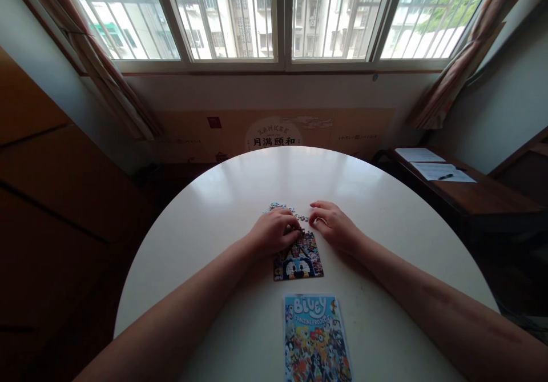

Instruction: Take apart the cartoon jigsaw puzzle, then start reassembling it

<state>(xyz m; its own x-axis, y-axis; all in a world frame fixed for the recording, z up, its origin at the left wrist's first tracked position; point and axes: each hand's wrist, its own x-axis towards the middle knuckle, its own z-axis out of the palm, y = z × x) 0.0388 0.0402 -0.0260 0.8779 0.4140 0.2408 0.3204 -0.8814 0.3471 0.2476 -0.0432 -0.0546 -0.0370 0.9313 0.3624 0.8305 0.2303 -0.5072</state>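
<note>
From where I stand, the nearest thing is a bright, rectangular picture sheet (317, 336) lettered "Bluey Fanzine Project", lying on a round white table (385, 199) and crowded with cartoon characters. Just beyond it, in the middle, lies a partly assembled jigsaw puzzle (298, 262), a blue dog face at its near edge and many small colourful figures around it. A person's bare forearms reach in from both sides. The left hand (278, 230) rests over the puzzle's far left part, fingertips bent close together at its ragged far edge; I cannot tell whether this grip pinches a piece. The right hand (336, 228) is just right of that edge, fingers curled near the thumb; whether its grip holds anything, I cannot tell. Slightly farther, loose puzzle pieces (278, 205) lie in a small scatter beyond the left hand and between the two hands. To the far right, papers (443, 172) lie on a brown side table (496, 193). Farthest off, a wide barred window (240, 16) looks out on pale buildings, with a pinkish curtain (103, 79) at its left.
</note>
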